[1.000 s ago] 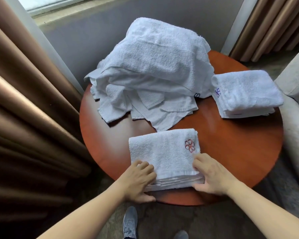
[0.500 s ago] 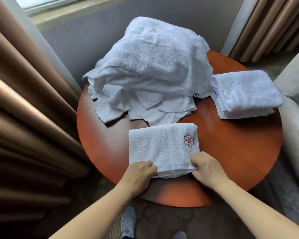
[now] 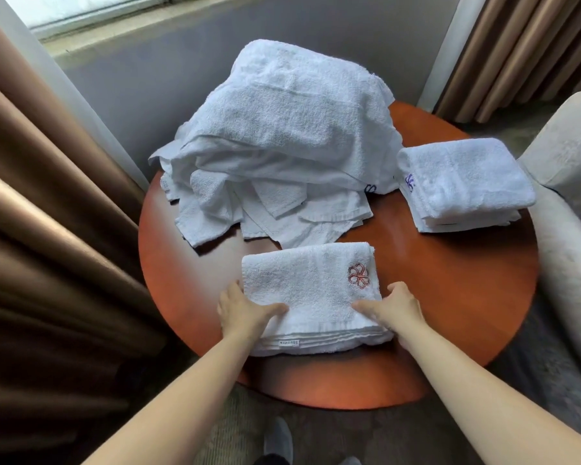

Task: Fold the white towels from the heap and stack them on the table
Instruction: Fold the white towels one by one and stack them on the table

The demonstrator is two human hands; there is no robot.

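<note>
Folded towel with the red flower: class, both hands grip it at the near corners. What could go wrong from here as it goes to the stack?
1. The left hand and right hand hold the folded towel only at its near corners; its layers may sag open when lifted.
2. Loose corners of the heap reach its far edge and might get dragged along.
3. The stack sits close to the table rim; a careless drop could tip it off.
</note>
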